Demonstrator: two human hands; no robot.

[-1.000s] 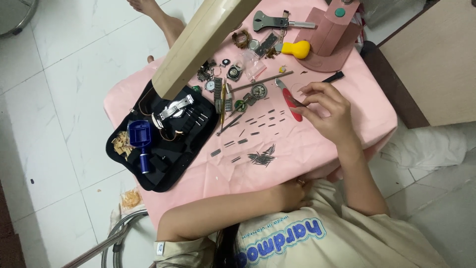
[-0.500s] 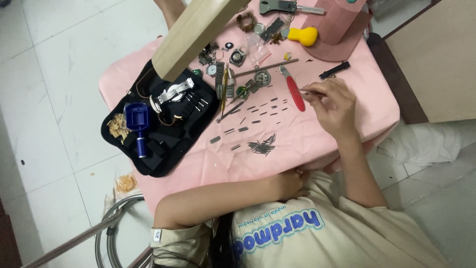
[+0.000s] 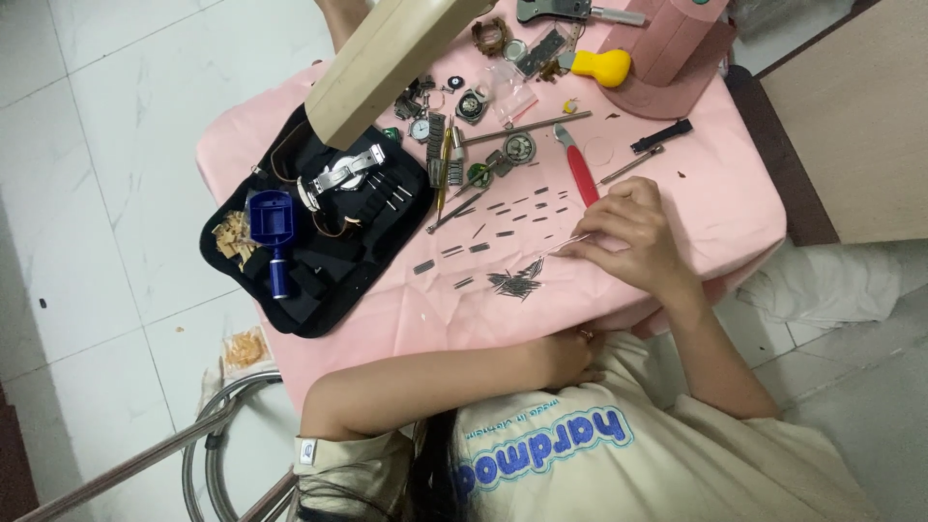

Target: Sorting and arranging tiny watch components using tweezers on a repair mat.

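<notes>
Right hand (image 3: 633, 237) pinched thin silver tweezers (image 3: 561, 246), tips aimed at small dark heap of pins (image 3: 512, 283) on pink tablecloth (image 3: 715, 208). Left hand (image 3: 565, 358) curled at table edge, grasp unclear. Step judged: picking pin from heap. Next move needs fine, steady tip placement. Red-handled tool (image 3: 580, 172) lay just beside the right hand.

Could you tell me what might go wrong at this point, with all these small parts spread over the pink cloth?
The right hand pinches thin tweezers beside a heap of tiny pins; a slip could scatter them. The loose metal links lie unboxed on the pink cloth, so a brushing arm might sweep them off. The open black tool case overhangs the table's edge and could slide off.
</notes>
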